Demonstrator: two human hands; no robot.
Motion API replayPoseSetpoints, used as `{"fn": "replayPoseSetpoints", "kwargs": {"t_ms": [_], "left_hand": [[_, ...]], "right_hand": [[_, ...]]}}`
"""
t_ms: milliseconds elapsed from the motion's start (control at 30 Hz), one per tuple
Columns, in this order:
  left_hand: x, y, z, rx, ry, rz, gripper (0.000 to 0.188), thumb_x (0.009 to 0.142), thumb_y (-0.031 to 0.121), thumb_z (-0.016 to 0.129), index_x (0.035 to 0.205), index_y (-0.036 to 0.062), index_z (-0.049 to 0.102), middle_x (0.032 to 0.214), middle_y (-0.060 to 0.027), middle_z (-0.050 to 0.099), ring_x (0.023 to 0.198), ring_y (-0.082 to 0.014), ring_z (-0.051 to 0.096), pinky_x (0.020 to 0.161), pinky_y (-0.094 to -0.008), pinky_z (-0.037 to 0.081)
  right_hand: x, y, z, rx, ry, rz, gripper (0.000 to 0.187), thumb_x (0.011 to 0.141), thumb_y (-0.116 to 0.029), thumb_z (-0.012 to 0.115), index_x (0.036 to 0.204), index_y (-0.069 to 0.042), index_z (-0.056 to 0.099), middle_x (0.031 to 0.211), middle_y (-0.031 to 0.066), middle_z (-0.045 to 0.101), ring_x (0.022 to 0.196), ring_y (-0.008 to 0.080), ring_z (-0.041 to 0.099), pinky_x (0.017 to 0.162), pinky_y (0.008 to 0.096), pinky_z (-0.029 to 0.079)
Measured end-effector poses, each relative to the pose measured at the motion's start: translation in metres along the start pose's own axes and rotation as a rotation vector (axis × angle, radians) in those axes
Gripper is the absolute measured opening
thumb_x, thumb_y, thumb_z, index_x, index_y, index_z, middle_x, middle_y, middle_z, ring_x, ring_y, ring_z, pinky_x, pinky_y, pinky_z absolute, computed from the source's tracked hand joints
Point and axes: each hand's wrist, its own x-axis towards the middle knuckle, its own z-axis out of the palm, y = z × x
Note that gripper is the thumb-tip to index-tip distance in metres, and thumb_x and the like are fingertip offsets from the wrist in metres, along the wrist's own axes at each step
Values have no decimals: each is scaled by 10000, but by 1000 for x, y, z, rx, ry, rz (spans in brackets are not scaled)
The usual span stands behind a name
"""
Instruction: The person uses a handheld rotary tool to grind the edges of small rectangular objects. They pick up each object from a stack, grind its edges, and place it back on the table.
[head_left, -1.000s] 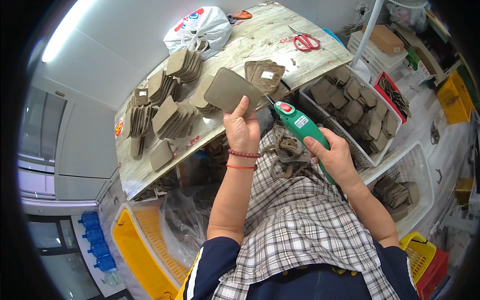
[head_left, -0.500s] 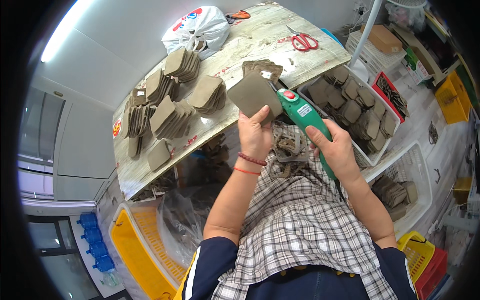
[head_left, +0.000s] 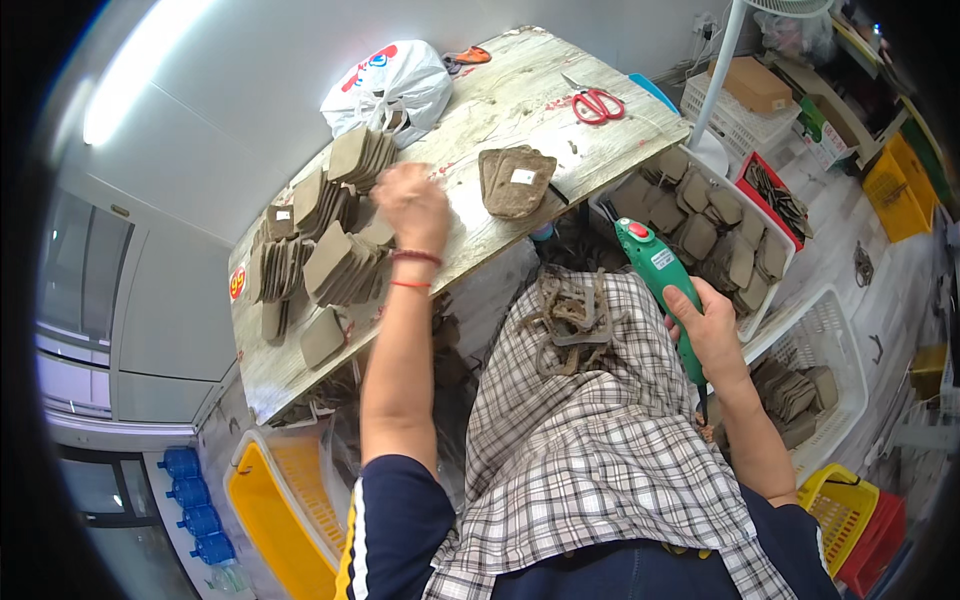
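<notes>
In my right hand (head_left: 708,325) is a green handheld electric cutter (head_left: 655,262) with a red button, its tip by the table's right edge. My left hand (head_left: 413,208), blurred by motion, is over the stacks of brown-grey pads (head_left: 340,265) on the left of the table; its fingers cannot be made out, and it hides part of one stack. Closer to the table's right edge lies a small pile of rough brown pieces (head_left: 500,190) with a white label. Cut-off strips (head_left: 575,322) rest on my checked apron (head_left: 560,440).
Red-handled scissors (head_left: 598,105) and a white plastic bag (head_left: 390,90) are at the back of the worn table (head_left: 500,100). White baskets of pads (head_left: 775,300) stand at the right, a yellow-lined basket (head_left: 270,510) at the lower left.
My left hand has moved left from the cutter to the stacks; the pad it held is no longer visible in front of me. The cutter has moved right and slightly down.
</notes>
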Motion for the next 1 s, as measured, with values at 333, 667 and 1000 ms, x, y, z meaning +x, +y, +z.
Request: {"fn": "replayPoseSetpoints", "kwargs": {"t_ms": [333, 667, 1000], "left_hand": [[-20, 100, 64, -91, -376, -181, 472, 783, 185, 542, 1194, -46, 518, 1075, -239, 597, 987, -389, 592, 886, -481, 448], [-15, 47, 40, -677, -90, -325, 316, 833, 51, 516, 1137, -3, 581, 860, -194, 680, 803, -288, 668, 776, -409, 514], [-53, 115, -21, -2345, 176, -958, 362, 857, -35, 639, 1199, 34, 542, 1158, -72, 606, 1057, -218, 598, 926, -365, 510]], "right_hand": [[-2, 1, 3, 29, -6, 3, 393, 886, -389, 664, 959, -4, 632, 676, 6, 568, 574, 64, 516, 534, 234, 436], [3, -16, 14, 50, -33, -36, 352, 890, -340, 670, 977, -1, 634, 681, -7, 563, 568, 57, 502, 529, 232, 430], [-3, -34, 32, 44, -36, -62, 362, 891, -342, 672, 997, 2, 632, 683, -9, 570, 577, 48, 506, 539, 217, 434]]}}
